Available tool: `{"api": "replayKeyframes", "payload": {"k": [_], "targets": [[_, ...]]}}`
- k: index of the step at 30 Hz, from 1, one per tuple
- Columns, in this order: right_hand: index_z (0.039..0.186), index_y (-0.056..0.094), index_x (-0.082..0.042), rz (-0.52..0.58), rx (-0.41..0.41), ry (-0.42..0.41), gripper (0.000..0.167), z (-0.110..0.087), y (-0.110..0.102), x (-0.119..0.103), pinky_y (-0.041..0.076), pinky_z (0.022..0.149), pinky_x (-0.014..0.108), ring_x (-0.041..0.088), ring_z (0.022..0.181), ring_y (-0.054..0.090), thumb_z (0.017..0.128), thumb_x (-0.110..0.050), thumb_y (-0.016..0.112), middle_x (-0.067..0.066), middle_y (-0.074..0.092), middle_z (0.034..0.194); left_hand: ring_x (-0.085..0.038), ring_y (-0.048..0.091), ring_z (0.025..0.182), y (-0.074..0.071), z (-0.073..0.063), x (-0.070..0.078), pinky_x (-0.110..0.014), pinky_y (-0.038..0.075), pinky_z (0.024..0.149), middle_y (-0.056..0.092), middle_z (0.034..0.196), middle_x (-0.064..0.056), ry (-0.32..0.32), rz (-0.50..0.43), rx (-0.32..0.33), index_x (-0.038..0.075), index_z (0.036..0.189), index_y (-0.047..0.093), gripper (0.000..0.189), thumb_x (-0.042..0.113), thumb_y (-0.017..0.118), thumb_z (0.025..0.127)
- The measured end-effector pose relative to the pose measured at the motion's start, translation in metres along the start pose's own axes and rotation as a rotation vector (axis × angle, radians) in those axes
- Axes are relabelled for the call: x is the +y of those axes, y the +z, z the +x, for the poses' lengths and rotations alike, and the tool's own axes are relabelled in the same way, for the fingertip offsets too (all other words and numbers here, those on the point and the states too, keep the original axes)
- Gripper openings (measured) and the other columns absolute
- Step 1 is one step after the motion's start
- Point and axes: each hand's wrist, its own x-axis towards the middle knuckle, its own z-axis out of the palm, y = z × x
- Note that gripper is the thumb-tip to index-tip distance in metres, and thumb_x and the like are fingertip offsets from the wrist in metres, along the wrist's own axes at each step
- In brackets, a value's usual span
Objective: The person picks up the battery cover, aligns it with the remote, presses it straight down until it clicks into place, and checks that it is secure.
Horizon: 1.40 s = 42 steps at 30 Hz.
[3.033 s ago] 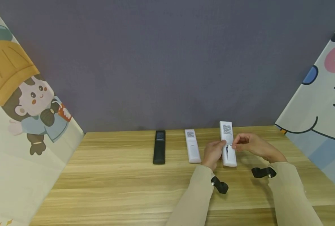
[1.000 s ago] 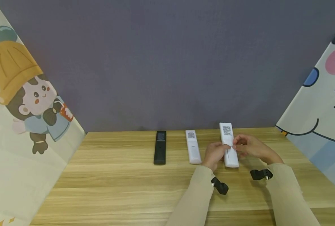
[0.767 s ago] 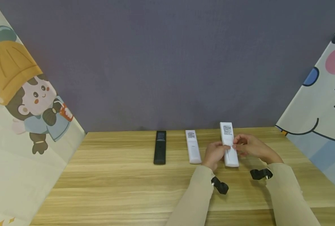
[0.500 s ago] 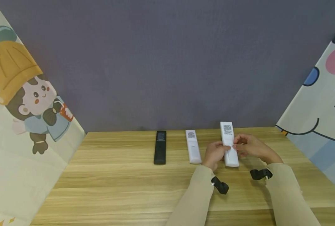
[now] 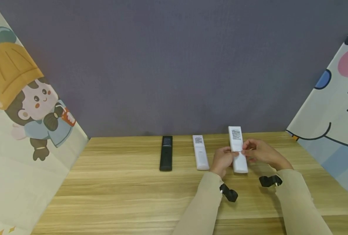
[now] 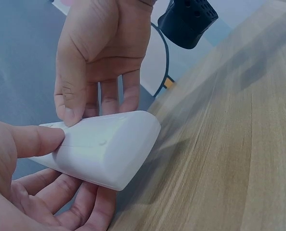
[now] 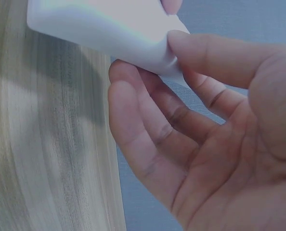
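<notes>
A white remote control, its back with printed text facing up, is held by both hands at the table's right side. My left hand grips it from the left, thumb on the back and fingers underneath, as the left wrist view shows. From the right, my right hand pinches its edge, with the thumb on top and fingers below. The battery cover lies in place over the lower half, and no gap shows beside it. In the left wrist view the rounded end of the remote stands off the tabletop.
A second white remote and a black remote lie face down to the left on the wooden table. A grey panel rises along the back edge. Cartoon-printed panels flank both sides.
Three seconds ago the battery cover sat skewed with a dark opening beside it. It has swung level and sunk flush under both thumbs; the thin slanted gap seen later is gone.
</notes>
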Motion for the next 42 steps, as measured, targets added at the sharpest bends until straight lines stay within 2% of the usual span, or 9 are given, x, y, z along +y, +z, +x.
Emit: {"api": "replayKeyframes", "payload": {"k": [15,22,26,31,37,42], "targets": [[0.11,0.054,0.0,-0.009,0.007,0.002,0.025,0.0,0.0,-0.001,0.061,0.074,0.04,0.021,0.092,0.062,0.098,-0.016,0.067,0.015,0.063,0.106,-0.016,0.069,0.08,0.002,0.001,-0.002,-0.029,0.054,0.068,0.074,0.088,-0.002,0.013,-0.006,0.001,0.007,0.105,0.076,0.018,0.007,0.076,0.087],[0.11,0.054,0.001,-0.006,0.007,-0.017,0.024,0.001,0.002,0.001,0.06,0.073,0.039,0.021,0.091,0.063,0.099,-0.016,0.066,0.015,0.063,0.106,-0.02,0.07,0.082,0.002,0.001,-0.001,-0.036,0.058,0.074,0.073,0.088,-0.004,0.02,0.002,0.02,0.005,0.108,0.073,0.023,0.001,0.075,0.085],[0.111,0.054,0.002,0.001,0.012,-0.021,0.024,0.001,0.005,0.003,0.059,0.071,0.038,0.021,0.09,0.062,0.099,-0.015,0.066,0.015,0.063,0.105,-0.02,0.068,0.081,0.002,-0.001,0.001,-0.039,0.058,0.077,0.071,0.086,-0.005,0.033,0.066,0.035,0.004,0.115,0.071,0.033,-0.003,0.074,0.084],[0.111,0.054,0.003,0.024,0.032,-0.023,0.023,0.003,0.009,0.008,0.059,0.072,0.038,0.02,0.089,0.062,0.099,-0.012,0.065,0.015,0.062,0.103,-0.018,0.067,0.077,-0.001,-0.003,0.001,-0.037,0.059,0.072,0.071,0.085,-0.006,0.078,0.148,0.029,0.002,0.124,0.068,0.046,-0.008,0.072,0.08],[0.112,0.053,0.006,0.037,0.041,-0.035,0.022,0.006,0.014,0.011,0.061,0.072,0.037,0.019,0.088,0.062,0.098,-0.008,0.064,0.016,0.062,0.102,-0.012,0.066,0.074,-0.006,-0.005,0.004,-0.028,0.056,0.065,0.075,0.086,-0.005,0.163,0.39,0.057,0.003,0.125,0.07,0.05,-0.005,0.075,0.076],[0.121,0.047,0.01,0.058,0.037,-0.016,0.031,0.01,0.018,0.012,0.061,0.072,0.036,0.017,0.087,0.064,0.099,-0.007,0.062,0.019,0.065,0.104,-0.015,0.066,0.082,-0.006,-0.005,0.006,-0.028,0.055,0.07,0.074,0.093,-0.005,0.171,0.525,0.081,0.006,0.12,0.072,0.044,0.001,0.078,0.076]]}}
